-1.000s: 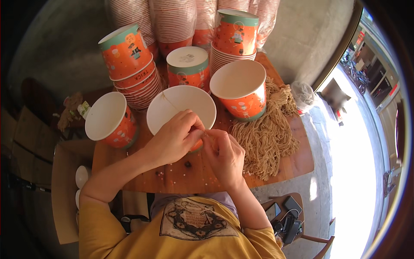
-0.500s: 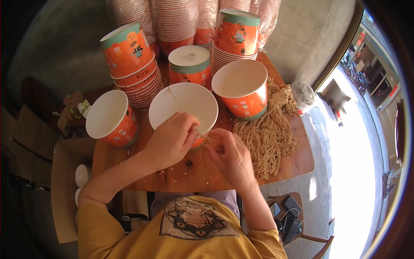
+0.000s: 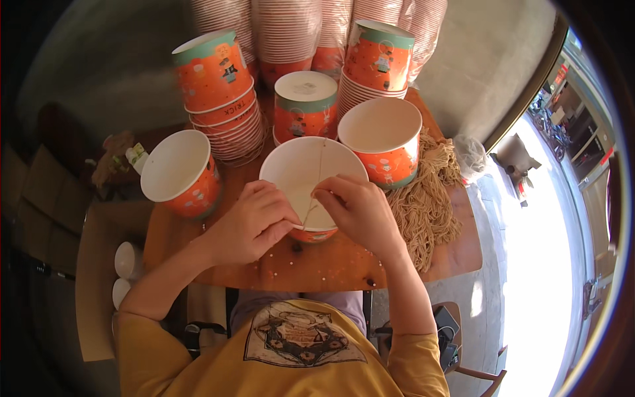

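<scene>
An orange paper bucket (image 3: 284,164) with a white inside stands on the table in front of me, its mouth tipped toward me. A thin tan string (image 3: 321,157) runs down from its far rim across the inside. My left hand (image 3: 254,223) is closed at the near rim, thumb and fingers pinching the string's lower part there. Above the near rim my right hand (image 3: 360,208) pinches the string between thumb and fingertips, its other fingers curled. The right hand covers part of the bucket's right side.
Open orange buckets stand left (image 3: 175,165) and right (image 3: 382,126). An upturned bucket (image 3: 305,109) and nested stacks (image 3: 225,126) are behind. Tan strings (image 3: 426,212) lie in a heap at the right. Bagged bucket stacks (image 3: 286,33) line the wall; a cardboard box (image 3: 99,284) stands lower left.
The hands have moved apart, the left down to the near rim, the right slightly up and right. My view has shifted, so the buckets appear farther right.
</scene>
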